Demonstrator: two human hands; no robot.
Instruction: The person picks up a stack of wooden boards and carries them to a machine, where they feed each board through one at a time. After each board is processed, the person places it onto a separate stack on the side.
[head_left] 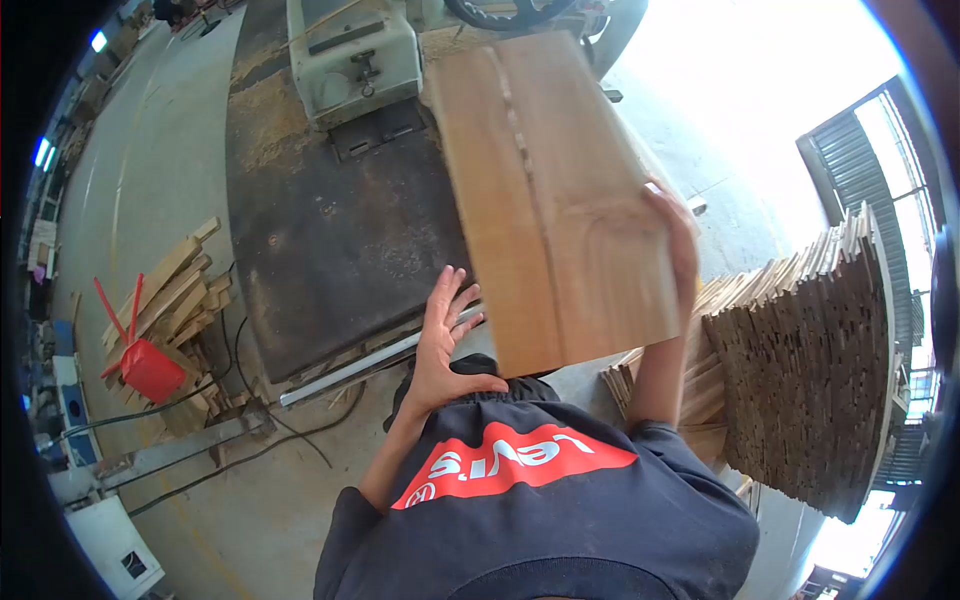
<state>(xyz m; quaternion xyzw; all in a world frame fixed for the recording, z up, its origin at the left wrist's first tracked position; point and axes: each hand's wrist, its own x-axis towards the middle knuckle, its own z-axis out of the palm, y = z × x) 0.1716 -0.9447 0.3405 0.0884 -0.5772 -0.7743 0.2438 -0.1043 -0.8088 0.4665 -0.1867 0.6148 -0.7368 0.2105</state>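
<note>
A wide wooden board (pixel 575 230) is tilted up in front of me, slightly smeared by motion, with a dark, rough crack running along its length. My right hand (pixel 677 235) grips its right edge, the thumb side showing and the other fingers hidden behind the wood. Beside the board's lower left edge, my left hand (pixel 443 345) has its fingers spread and holds nothing. Behind that hand lies the dark machine table (pixel 350 240), whose right side the board partly covers.
A pale machine housing (pixel 355 65) stands on the table's far end, with a handwheel (pixel 510 12) beyond. Sawdust (pixel 270 125) coats the table's left side. A tall stack of boards (pixel 800 370) rises at right. Offcuts (pixel 175 310), a red object (pixel 152 372) and cables (pixel 240 465) are at left.
</note>
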